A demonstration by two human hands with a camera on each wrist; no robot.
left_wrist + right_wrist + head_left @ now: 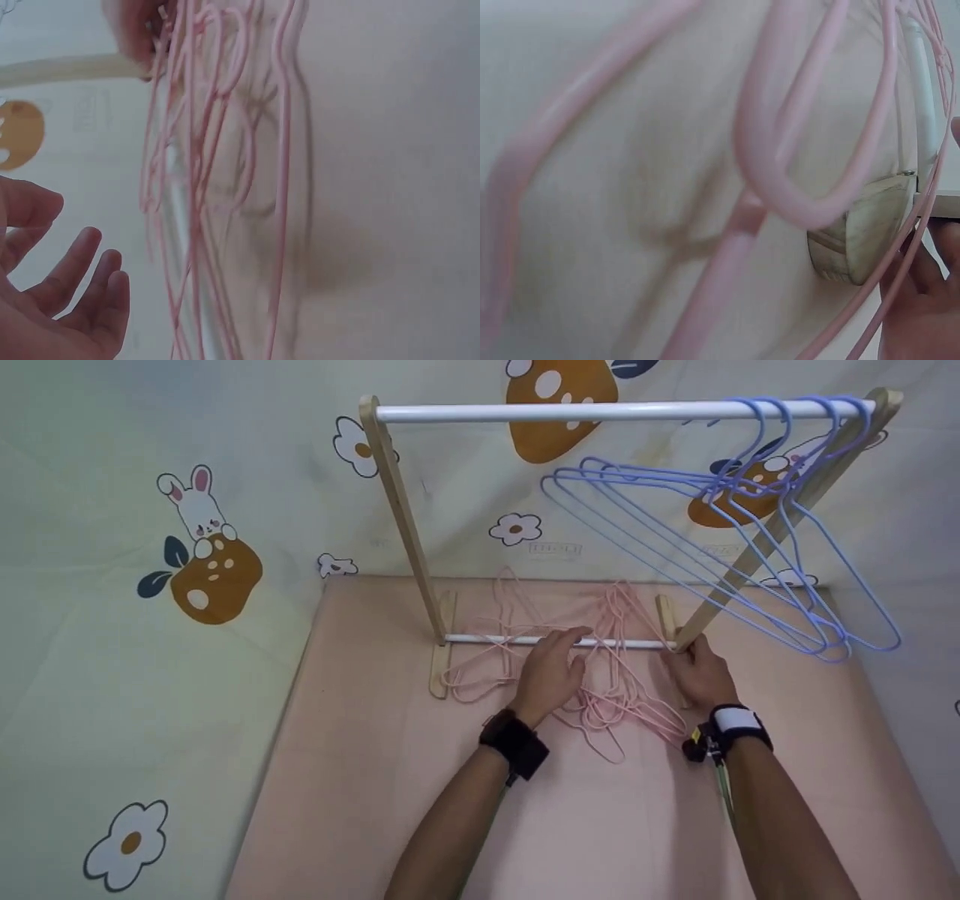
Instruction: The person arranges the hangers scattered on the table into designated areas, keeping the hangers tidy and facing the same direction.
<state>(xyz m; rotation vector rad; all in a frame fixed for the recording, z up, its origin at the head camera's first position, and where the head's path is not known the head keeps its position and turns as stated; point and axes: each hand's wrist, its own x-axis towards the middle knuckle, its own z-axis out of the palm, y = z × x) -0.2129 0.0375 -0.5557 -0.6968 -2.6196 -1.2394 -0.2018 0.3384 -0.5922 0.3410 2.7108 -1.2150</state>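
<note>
My left hand (551,675) hovers over a tangle of pink hangers (619,690), its fingers loosely bent and apart. In the left wrist view no hanger lies between the left fingers (71,274). My right hand (705,675) grips the foot of the rack's right wooden post (739,562), where the lower white bar (641,644) joins it; part of its fingers is hidden behind the post. The right wrist view shows that hand (922,307) beside the wooden foot (870,229), behind pink hanger wires. Several blue hangers (750,502) hang from the upper white bar (555,412).
The rack's left wooden post (405,525) rises from a foot (441,679) on the pink surface (360,780). A patterned cloth (292,502) with bunnies and flowers stands behind and to the left. Pink hangers lie around and across the lower bar.
</note>
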